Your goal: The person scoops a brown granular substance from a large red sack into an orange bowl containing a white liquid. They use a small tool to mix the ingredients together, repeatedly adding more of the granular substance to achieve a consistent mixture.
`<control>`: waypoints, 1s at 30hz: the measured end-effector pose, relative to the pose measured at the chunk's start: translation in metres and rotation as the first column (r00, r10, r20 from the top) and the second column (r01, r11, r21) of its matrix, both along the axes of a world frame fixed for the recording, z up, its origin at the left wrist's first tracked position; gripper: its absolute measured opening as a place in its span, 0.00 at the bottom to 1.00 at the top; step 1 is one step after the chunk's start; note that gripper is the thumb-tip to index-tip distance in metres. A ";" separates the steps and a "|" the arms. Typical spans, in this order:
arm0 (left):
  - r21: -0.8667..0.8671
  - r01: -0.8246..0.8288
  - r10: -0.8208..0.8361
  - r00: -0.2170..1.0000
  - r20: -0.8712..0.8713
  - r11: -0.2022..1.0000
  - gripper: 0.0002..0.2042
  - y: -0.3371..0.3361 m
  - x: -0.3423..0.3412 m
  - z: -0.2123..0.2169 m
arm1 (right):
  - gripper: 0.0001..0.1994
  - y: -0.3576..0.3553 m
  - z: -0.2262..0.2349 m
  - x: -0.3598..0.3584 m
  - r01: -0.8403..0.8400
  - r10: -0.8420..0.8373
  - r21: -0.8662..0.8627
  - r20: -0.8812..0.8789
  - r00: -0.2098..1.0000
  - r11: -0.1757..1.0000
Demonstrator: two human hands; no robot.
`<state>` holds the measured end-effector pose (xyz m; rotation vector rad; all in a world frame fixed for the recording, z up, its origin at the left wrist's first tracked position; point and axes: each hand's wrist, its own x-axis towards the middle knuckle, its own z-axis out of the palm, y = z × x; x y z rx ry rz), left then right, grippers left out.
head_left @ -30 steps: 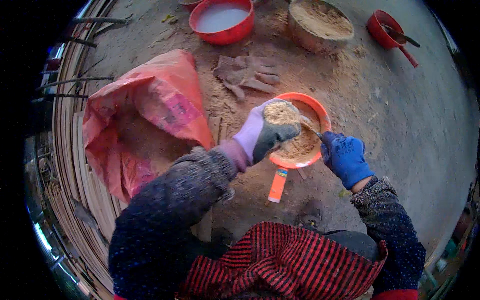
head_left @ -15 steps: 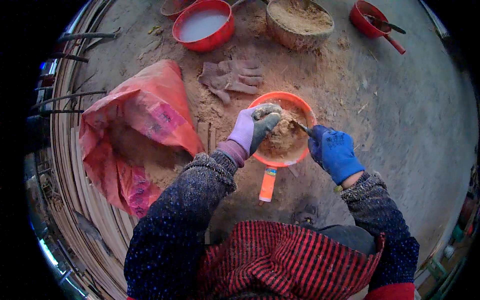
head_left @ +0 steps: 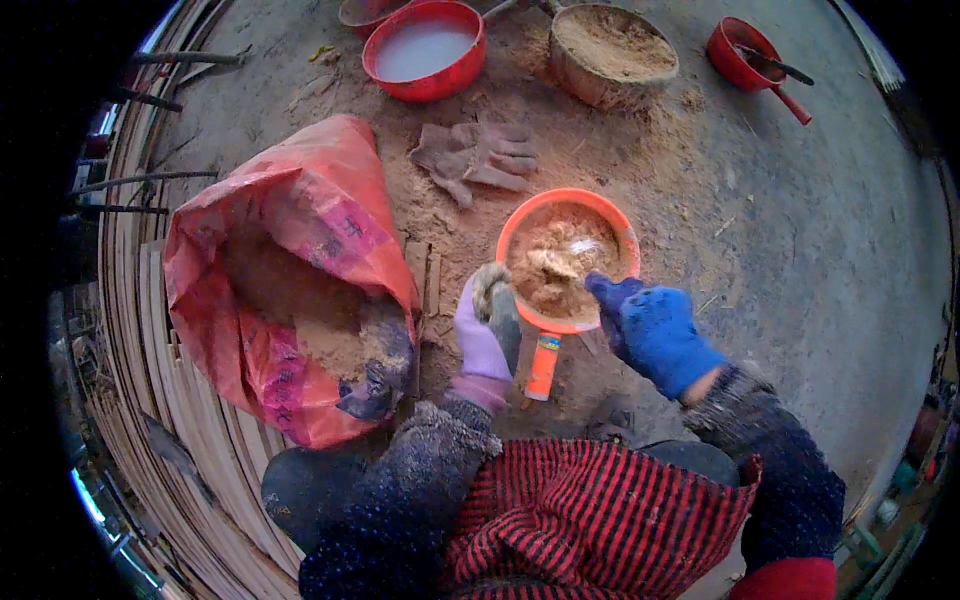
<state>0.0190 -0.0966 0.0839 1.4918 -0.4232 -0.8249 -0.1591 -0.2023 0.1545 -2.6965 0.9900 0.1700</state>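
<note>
Floor [head_left: 820,250] — pan [head_left: 629,243] beside left grip [head_left: 487,325]

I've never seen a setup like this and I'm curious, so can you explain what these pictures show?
There's no machine: these are a person's own gloved hands, seen from a fisheye camera worn on their head, looking down. That lens bends straight edges.

The left hand, in a lilac and dark glove, is beside an orange pan holding crumbly tan material. Its fingers look curled and dusty; whether they hold a lump is unclear. The right hand, in blue, is at the pan's right side. Any tool in it is mostly hidden.

On the ground lie an open red bag and a brownish glove. Farther off are a red basin of cloudy liquid, a bowl of tan material and a red dipper.
</note>
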 end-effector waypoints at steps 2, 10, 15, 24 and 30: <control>0.111 -0.014 0.015 1.000 -0.008 0.994 0.10 0.018 -0.007 -0.018 | 0.16 -0.002 -0.030 -0.003 0.002 -0.002 -0.002 -0.147 0.989 1.000; 0.288 0.287 -0.207 0.938 -0.277 0.914 0.21 0.076 -0.046 -0.079 | 0.15 -0.028 0.034 0.005 0.061 -0.062 0.080 0.021 0.998 0.995; 0.164 0.537 -0.371 0.742 -0.558 0.827 0.29 0.047 -0.045 -0.044 | 0.13 -0.046 -0.012 -0.011 0.124 -0.124 0.024 0.009 0.992 0.992; 0.146 0.396 -0.306 0.855 -0.419 0.906 0.30 0.070 -0.043 -0.078 | 0.14 0.005 -0.003 0.018 0.150 -0.194 0.262 0.149 0.970 0.953; 0.272 0.560 -0.335 0.747 -0.574 0.783 0.29 0.057 -0.040 -0.054 | 0.12 -0.016 -0.026 -0.003 0.088 -0.088 0.057 -0.007 0.996 0.994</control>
